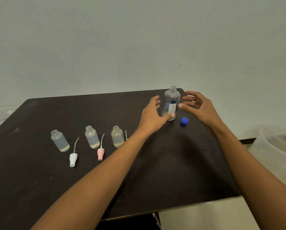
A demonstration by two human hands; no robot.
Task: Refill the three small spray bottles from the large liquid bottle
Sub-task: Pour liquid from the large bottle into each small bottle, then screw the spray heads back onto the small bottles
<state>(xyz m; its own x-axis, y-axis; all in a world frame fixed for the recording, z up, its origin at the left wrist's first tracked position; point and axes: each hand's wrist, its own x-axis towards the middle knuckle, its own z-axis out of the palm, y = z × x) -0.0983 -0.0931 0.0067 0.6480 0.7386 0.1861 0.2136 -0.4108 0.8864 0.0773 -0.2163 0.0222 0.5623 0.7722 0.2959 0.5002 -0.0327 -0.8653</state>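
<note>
Both forearms reach over the dark surface (31, 180). Three uncapped small spray bottles (60, 140) (92, 137) (117, 136) stand left, white (73, 159) and pink (100, 153) spray heads lying beside them. Left hand (153, 116) and right hand (199, 107), both open, flank the uncapped large bottle (171, 103); its blue cap (184, 121) lies beside it.

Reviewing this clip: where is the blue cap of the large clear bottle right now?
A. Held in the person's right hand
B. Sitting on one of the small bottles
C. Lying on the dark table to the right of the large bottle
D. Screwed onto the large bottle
C: the blue plastic cap lies on the dark table just right of the large clear labelled bottle, whose threaded neck is bare; the right hand is empty.
</note>
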